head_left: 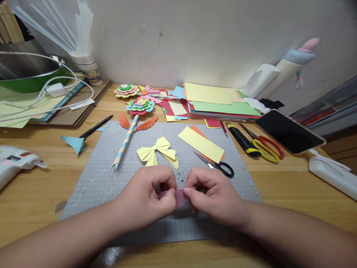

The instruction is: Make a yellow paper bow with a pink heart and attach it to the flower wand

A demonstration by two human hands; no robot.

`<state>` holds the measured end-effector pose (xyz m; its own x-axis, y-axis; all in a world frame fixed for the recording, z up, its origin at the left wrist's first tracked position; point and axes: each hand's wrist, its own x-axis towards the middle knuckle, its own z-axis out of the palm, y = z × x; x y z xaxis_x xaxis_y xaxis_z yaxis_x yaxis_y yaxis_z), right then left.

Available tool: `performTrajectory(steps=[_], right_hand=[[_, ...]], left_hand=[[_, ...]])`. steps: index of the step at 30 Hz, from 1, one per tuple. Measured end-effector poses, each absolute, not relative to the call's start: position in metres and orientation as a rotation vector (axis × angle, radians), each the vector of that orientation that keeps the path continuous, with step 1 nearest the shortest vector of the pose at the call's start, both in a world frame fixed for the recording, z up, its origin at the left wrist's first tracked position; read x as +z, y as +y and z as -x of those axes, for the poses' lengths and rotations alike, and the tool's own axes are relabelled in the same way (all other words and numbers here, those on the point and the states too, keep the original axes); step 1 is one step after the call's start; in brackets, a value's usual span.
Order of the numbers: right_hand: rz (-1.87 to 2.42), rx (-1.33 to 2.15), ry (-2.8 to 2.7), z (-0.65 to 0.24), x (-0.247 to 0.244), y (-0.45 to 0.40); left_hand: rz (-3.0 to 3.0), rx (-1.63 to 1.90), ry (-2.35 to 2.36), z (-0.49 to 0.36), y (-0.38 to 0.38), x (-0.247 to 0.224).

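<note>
Pinching pink paper (180, 199) over the cutting mat (92, 193)

Pink paper sits toward mat's six o'clock; left hand (152, 191) and right hand (212, 193) each pinched narrow on it. Step: likely folding or creasing. Next move probably calls for aligned edges, steady thumb pressure. From paper: yellow bow (155, 148) at eleven o'clock, yellow strip (200, 144) at one.

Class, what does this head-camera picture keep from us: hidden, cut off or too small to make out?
All in the head view:
Pink paper: full shape, hidden by the left hand and right hand.
Glue gun: its rear, cut off by the left edge.
Orange paper: mostly covered by the yellow strip.
Cutting mat: pale marks in its far left corner, too small to read.
</note>
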<state>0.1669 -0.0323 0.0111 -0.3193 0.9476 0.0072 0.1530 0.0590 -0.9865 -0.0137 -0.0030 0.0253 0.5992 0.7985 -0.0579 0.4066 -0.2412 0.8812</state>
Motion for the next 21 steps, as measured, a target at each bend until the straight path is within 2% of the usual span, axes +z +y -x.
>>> performTrajectory(steps=[9, 14, 18, 21], right_hand=[[1.198, 1.400, -1.188, -0.176, 0.010, -0.029], [1.143, 1.454, -0.892, -0.181, 0.008, -0.025], [1.135, 1.667, -0.792, -0.178, 0.007, -0.019], [1.090, 1.834, -0.795, -0.174, 0.006, -0.018]], left_hand=[[-1.744, 0.548, 1.104, 0.018, 0.006, 0.027], [-1.670, 0.760, 1.192, 0.022, 0.010, 0.024], [-2.009, 0.984, 0.953, 0.024, 0.009, 0.019], [-2.298, 0.891, 0.706, 0.024, 0.008, 0.016]])
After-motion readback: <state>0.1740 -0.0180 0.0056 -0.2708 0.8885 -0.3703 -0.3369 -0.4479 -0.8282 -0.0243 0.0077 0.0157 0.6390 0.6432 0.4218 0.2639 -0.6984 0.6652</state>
